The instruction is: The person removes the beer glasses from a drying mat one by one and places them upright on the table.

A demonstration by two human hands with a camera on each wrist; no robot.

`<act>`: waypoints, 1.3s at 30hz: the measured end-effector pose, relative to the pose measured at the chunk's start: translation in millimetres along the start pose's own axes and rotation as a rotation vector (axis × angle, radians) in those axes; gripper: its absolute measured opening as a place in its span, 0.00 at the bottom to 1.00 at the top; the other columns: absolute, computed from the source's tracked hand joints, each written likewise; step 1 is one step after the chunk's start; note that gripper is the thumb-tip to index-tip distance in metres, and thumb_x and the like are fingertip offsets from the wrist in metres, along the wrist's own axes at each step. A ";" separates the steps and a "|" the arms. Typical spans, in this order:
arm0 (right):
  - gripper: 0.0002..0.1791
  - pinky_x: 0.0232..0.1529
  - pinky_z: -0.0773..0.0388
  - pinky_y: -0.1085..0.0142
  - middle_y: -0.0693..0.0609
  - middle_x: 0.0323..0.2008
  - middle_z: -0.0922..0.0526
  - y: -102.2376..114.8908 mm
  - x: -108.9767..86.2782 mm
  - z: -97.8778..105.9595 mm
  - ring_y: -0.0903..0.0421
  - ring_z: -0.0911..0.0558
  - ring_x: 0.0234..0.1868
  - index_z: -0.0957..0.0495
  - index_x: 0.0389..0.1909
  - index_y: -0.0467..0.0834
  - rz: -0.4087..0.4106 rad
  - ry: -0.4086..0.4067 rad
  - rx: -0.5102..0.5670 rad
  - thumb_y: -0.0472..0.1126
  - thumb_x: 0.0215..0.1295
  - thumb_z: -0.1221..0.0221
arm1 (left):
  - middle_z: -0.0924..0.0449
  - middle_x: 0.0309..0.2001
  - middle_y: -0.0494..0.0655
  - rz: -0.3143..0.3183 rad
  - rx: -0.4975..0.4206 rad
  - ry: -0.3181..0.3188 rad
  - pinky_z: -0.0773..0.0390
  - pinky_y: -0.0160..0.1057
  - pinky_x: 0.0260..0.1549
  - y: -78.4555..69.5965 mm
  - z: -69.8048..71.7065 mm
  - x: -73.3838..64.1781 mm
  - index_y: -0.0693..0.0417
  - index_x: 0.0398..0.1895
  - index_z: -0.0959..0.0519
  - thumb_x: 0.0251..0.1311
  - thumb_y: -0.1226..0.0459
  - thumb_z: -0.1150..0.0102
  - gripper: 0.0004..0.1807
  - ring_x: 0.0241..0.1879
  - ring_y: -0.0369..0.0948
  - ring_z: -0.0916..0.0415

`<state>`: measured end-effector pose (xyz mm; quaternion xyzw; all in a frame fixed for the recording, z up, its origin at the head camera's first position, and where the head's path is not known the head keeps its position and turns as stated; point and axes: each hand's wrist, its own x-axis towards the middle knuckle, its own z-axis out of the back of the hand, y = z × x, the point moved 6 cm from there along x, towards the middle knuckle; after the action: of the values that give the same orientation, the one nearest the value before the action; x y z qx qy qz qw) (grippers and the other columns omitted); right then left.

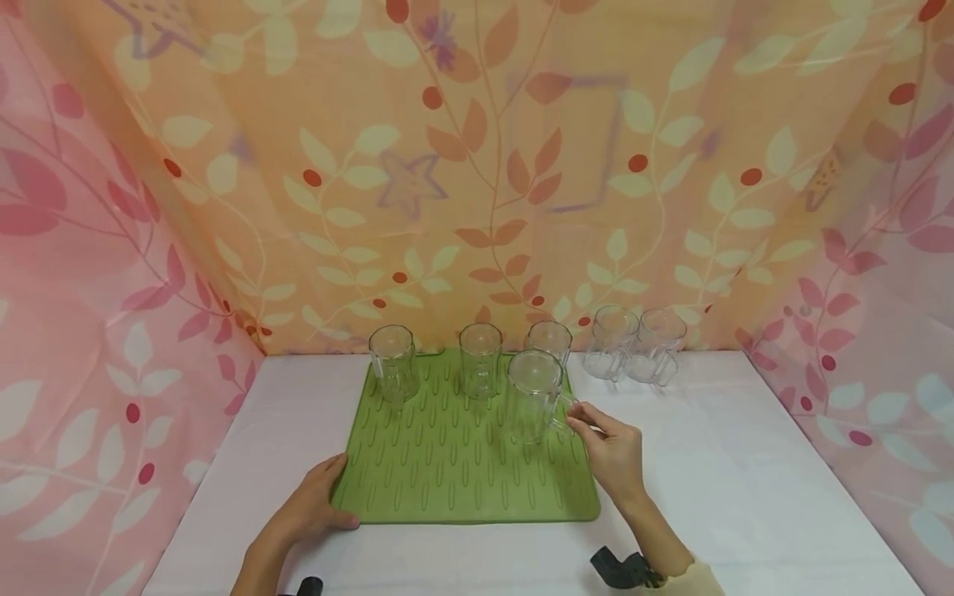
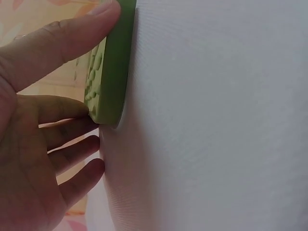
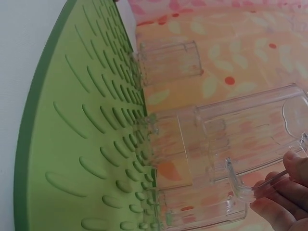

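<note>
My right hand (image 1: 609,451) pinches the handle of a clear glass mug (image 1: 533,397) with thumb and fingers. In the right wrist view this mug (image 3: 240,134) has its base apart from the ribbed green mat (image 3: 72,139), so it hangs above it. My left hand (image 1: 311,501) rests at the mat's front left corner, thumb against the front edge and loosely extended fingers by the left side. Along the back of the mat (image 1: 447,488) stand a left mug (image 1: 393,364), a middle mug (image 1: 480,362) and a right mug (image 1: 550,335), the last partly hidden behind the held one.
Two more glass mugs, a nearer-to-centre one (image 1: 611,343) and an outer one (image 1: 656,348), stand on the white table (image 1: 715,480) right of the mat. Patterned cloth (image 1: 477,165) rises behind the table and on both sides.
</note>
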<state>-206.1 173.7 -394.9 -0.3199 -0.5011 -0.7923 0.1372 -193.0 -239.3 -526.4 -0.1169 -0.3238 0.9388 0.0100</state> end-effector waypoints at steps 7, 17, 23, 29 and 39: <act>0.14 0.32 0.19 0.81 0.36 0.28 0.13 -15.4 0.6 -2.8 0.60 0.12 0.30 0.16 0.35 0.25 0.065 -0.014 -0.023 0.18 0.43 0.33 | 0.43 0.70 0.73 -0.006 0.027 -0.004 0.42 0.67 0.66 -1.5 1.1 -0.6 0.74 0.70 0.43 0.28 0.59 0.18 0.63 0.69 0.70 0.47; 0.14 0.35 0.19 0.81 0.37 0.30 0.12 -22.1 9.0 -2.5 0.56 0.11 0.32 0.15 0.34 0.28 0.225 0.002 -0.011 0.19 0.42 0.31 | 0.42 0.70 0.72 0.000 0.062 -0.006 0.42 0.66 0.67 -3.5 2.0 -1.2 0.75 0.69 0.42 0.29 0.58 0.19 0.62 0.69 0.69 0.46; 0.15 0.36 0.20 0.81 0.40 0.30 0.12 -14.4 15.5 0.4 0.50 0.11 0.30 0.15 0.35 0.30 0.289 0.022 -0.081 0.21 0.41 0.30 | 0.42 0.70 0.72 0.003 0.067 -0.002 0.42 0.66 0.67 -1.7 2.2 0.0 0.75 0.69 0.42 0.30 0.57 0.19 0.62 0.69 0.69 0.46; 0.12 0.36 0.18 0.79 0.42 0.31 0.11 -9.3 17.6 -0.1 0.50 0.11 0.30 0.15 0.35 0.31 0.345 0.047 -0.111 0.24 0.46 0.30 | 0.42 0.69 0.73 0.007 0.076 -0.006 0.42 0.66 0.67 -0.8 2.5 -0.7 0.76 0.68 0.41 0.30 0.58 0.19 0.61 0.69 0.69 0.46; 0.14 0.35 0.18 0.79 0.44 0.29 0.11 -3.3 18.4 1.3 0.54 0.11 0.31 0.14 0.33 0.35 0.398 0.034 -0.128 0.23 0.42 0.29 | 0.39 0.67 0.75 0.004 0.101 -0.013 0.40 0.66 0.66 -9.7 4.3 -3.6 0.78 0.67 0.41 0.34 0.60 0.20 0.57 0.67 0.70 0.43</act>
<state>-221.3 178.3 -385.0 -0.4071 -0.3743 -0.7850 0.2792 -191.0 -234.5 -516.4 -0.1108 -0.2758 0.9547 0.0122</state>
